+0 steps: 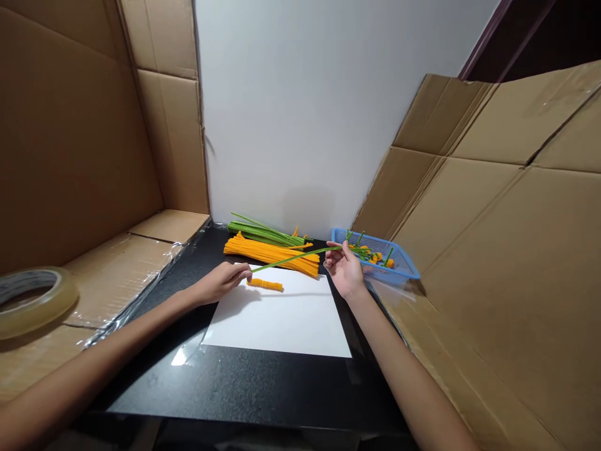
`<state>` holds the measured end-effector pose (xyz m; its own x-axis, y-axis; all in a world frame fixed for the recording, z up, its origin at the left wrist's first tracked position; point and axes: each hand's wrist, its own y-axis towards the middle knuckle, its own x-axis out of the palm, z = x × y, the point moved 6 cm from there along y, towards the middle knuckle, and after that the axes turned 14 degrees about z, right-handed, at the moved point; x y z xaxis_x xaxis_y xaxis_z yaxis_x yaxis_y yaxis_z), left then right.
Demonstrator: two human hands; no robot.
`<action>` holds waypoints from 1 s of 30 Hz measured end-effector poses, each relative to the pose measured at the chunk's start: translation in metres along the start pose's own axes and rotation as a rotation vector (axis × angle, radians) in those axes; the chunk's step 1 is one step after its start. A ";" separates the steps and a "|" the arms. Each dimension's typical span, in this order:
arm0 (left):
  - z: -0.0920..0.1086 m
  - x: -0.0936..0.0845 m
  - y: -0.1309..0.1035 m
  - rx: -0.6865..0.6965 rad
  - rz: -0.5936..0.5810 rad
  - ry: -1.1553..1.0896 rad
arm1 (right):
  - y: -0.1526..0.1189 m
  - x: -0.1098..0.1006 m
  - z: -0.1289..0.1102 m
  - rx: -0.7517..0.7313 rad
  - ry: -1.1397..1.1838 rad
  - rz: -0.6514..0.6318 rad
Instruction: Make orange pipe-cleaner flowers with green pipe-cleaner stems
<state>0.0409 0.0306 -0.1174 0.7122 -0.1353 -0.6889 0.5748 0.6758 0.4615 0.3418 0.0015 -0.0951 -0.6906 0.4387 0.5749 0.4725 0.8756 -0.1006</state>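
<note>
Between my two hands a green pipe cleaner [293, 258] stretches above a white sheet of paper [282, 322]. My left hand [225, 280] pinches its left end, and my right hand [345, 269] holds the other end between thumb and fingers. On the paper, close to my left fingers, lies a short, tightly coiled orange pipe cleaner piece [265, 285]. Just behind the paper is a bundle of orange pipe cleaners [267, 254]. A bundle of green pipe cleaners [258, 232] lies behind that.
At the back right a blue plastic basket [408, 266] holds several green stems with orange ends [375, 257]. Cardboard panels [507, 238] wall both sides. A roll of clear tape [66, 300] rests on cardboard at left. The black tabletop [244, 385] ends at a front edge.
</note>
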 end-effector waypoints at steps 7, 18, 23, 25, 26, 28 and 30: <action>0.018 0.024 -0.004 -0.001 -0.052 -0.089 | -0.018 0.016 0.018 -0.094 -0.177 -0.137; 0.015 0.029 -0.006 0.056 0.019 0.015 | -0.003 -0.011 -0.053 -0.367 -0.002 0.037; 0.017 0.026 0.001 0.111 0.210 0.129 | -0.017 0.003 -0.067 -0.731 -0.762 -0.184; 0.013 0.033 0.003 0.088 0.173 0.123 | -0.026 0.015 -0.045 -0.826 -1.151 -0.361; 0.010 0.035 0.003 0.076 0.155 0.110 | -0.030 0.019 -0.032 -0.846 -1.300 -0.455; 0.007 0.036 0.002 0.049 0.147 0.069 | -0.035 0.024 -0.007 -0.846 -1.489 -0.609; 0.003 0.031 0.000 0.011 0.182 0.008 | -0.037 0.026 0.009 -0.840 -1.553 -0.662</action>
<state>0.0645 0.0238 -0.1370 0.8020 -0.0057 -0.5974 0.4407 0.6808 0.5851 0.3014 -0.0178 -0.0839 -0.4373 0.3066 -0.8454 -0.2643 0.8548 0.4467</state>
